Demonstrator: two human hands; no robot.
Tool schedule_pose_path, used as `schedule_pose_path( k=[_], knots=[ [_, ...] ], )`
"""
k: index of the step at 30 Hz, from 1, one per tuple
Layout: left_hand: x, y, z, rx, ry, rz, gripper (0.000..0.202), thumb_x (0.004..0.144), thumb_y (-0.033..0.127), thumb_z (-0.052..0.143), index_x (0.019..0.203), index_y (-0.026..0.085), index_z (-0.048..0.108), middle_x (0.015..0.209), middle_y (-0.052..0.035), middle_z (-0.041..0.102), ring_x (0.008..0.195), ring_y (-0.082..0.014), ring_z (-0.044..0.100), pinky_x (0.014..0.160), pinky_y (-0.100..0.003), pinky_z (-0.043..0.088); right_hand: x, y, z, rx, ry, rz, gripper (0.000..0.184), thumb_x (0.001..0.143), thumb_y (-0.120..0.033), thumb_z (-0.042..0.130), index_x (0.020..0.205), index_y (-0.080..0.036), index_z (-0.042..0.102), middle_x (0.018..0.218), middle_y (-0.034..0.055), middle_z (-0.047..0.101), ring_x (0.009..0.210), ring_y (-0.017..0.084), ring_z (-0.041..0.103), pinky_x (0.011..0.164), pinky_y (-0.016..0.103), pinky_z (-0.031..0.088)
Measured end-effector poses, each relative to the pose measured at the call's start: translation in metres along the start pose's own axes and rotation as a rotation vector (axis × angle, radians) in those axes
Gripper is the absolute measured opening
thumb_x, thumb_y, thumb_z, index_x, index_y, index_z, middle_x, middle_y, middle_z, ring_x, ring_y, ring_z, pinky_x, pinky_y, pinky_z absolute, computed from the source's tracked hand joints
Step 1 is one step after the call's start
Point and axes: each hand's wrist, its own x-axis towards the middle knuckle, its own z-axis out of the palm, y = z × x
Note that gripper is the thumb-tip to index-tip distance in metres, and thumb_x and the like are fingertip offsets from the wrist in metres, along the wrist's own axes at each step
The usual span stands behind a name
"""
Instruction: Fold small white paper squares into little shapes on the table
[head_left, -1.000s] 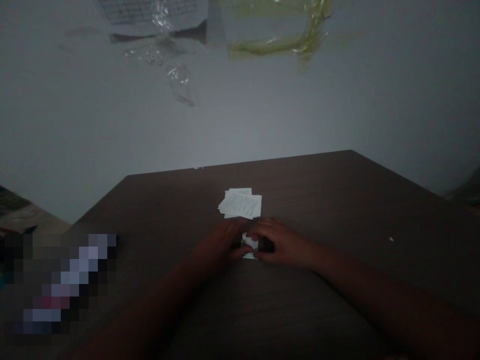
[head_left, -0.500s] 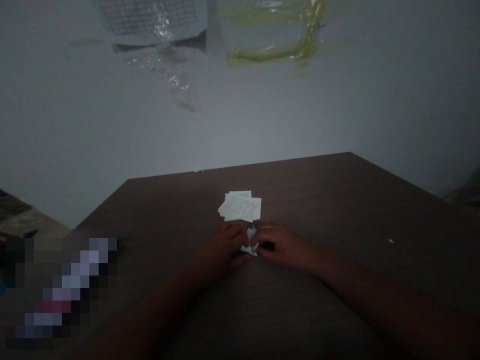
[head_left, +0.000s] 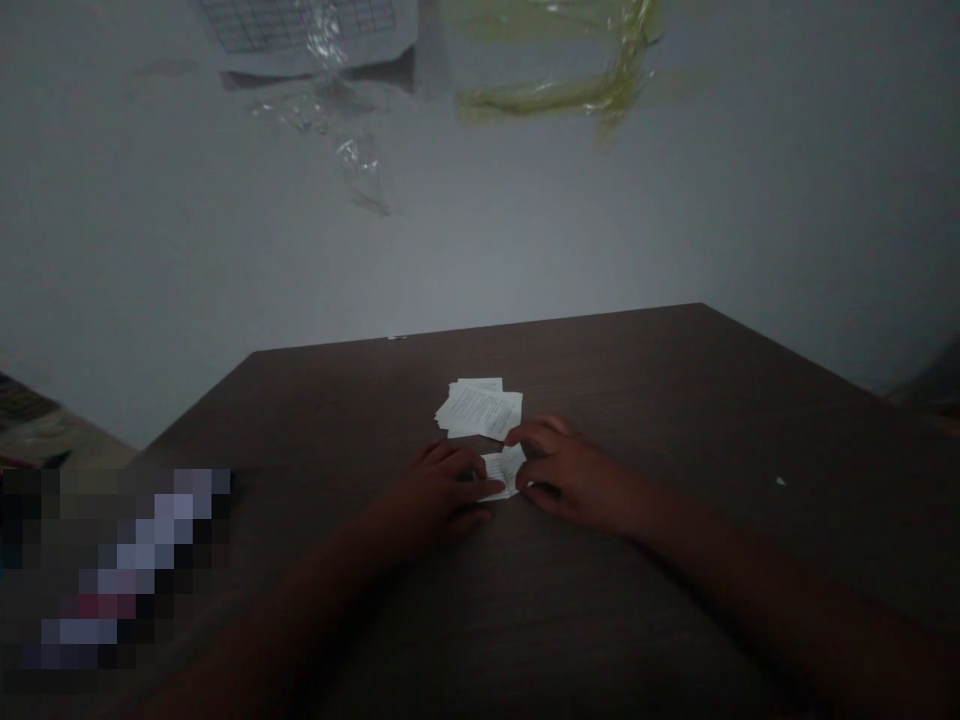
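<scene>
A small creased slip of paper with printed lines lies partly opened out on the dark wooden table, between my two hands. My left hand holds its left side, with one finger stretched over the paper. On the right side, my right hand has the edge between its bent fingers, one finger reaching toward the far corner. Fingertips cover both ends of the slip. Just beyond my hands lies a loose stack of printed paper slips, fanned unevenly.
The brown table meets a pale wall at the back. A tiny white scrap lies to the right. At the left, a blurred-out object rests near the table's edge. Taped sheets hang on the wall.
The slip, crumpled between my fingertips before, is now spread wider and flatter. My hands have moved apart, the left one leftward and the right one slightly up and right.
</scene>
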Motion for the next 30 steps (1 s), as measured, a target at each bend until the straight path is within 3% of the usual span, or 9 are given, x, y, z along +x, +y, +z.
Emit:
schedule_pose_path(
  k=[4,7,11,15,20,24,30],
  knots=[
    [-0.001,0.002,0.001,0.038,-0.009,0.005,0.039,0.131,0.042,0.080,0.169,0.039,0.089,0.158,-0.0106,0.086,0.151,-0.0401,0.075,0.135,-0.061,0.062,0.000,0.005,0.003,-0.003,-0.035,-0.040,0.028,0.110,-0.007,0.088,0.128,-0.027,0.097,0.159,0.0150,0.089,0.152,0.039,0.078,0.129,0.061,0.067],
    [-0.001,0.003,0.001,0.051,-0.010,0.004,0.037,0.130,0.039,0.081,0.166,0.036,0.091,0.159,-0.0129,0.085,0.151,-0.0420,0.075,0.136,-0.066,0.063,0.000,0.011,0.005,0.015,-0.066,-0.036,0.036,0.110,-0.005,0.085,0.135,-0.028,0.096,0.148,0.0125,0.095,0.147,0.037,0.081,0.130,0.060,0.067],
    [0.000,0.008,-0.001,0.040,-0.010,0.003,0.038,0.128,0.039,0.086,0.165,0.035,0.091,0.168,-0.0134,0.084,0.163,-0.0456,0.073,0.144,-0.074,0.057,0.001,0.013,0.004,0.003,-0.086,-0.004,0.040,0.110,-0.006,0.084,0.140,-0.030,0.096,0.149,0.0117,0.096,0.151,0.039,0.079,0.131,0.063,0.064],
    [0.001,0.013,-0.003,0.019,-0.019,-0.020,0.042,0.124,0.031,0.088,0.167,0.033,0.089,0.176,-0.0117,0.085,0.170,-0.0445,0.073,0.153,-0.075,0.048,0.002,0.011,0.002,0.032,-0.128,0.013,0.033,0.111,-0.007,0.084,0.133,-0.029,0.097,0.137,0.0092,0.098,0.148,0.039,0.079,0.133,0.062,0.061],
    [0.000,0.016,-0.007,0.001,-0.064,-0.006,0.038,0.127,0.033,0.083,0.164,0.036,0.090,0.179,-0.0099,0.084,0.169,-0.0419,0.076,0.153,-0.070,0.050,0.005,0.010,-0.003,0.156,-0.184,0.048,0.022,0.115,-0.011,0.081,0.118,-0.026,0.095,0.123,0.0078,0.099,0.126,0.034,0.085,0.128,0.058,0.063],
    [-0.002,0.015,-0.010,-0.014,-0.101,0.000,0.041,0.129,0.040,0.083,0.169,0.042,0.089,0.186,-0.0091,0.080,0.176,-0.0429,0.071,0.155,-0.072,0.047,0.006,0.014,-0.006,0.257,-0.172,0.083,0.020,0.118,-0.014,0.080,0.119,-0.026,0.096,0.117,0.0090,0.098,0.115,0.031,0.088,0.122,0.055,0.066],
    [-0.002,0.018,-0.015,-0.068,-0.125,-0.029,0.040,0.129,0.036,0.084,0.168,0.039,0.090,0.188,-0.0097,0.080,0.180,-0.0435,0.069,0.157,-0.075,0.044,0.005,0.019,-0.001,0.336,-0.142,0.197,0.017,0.120,-0.019,0.083,0.120,-0.027,0.098,0.116,0.0091,0.096,0.112,0.031,0.087,0.114,0.051,0.068]
  ],
)
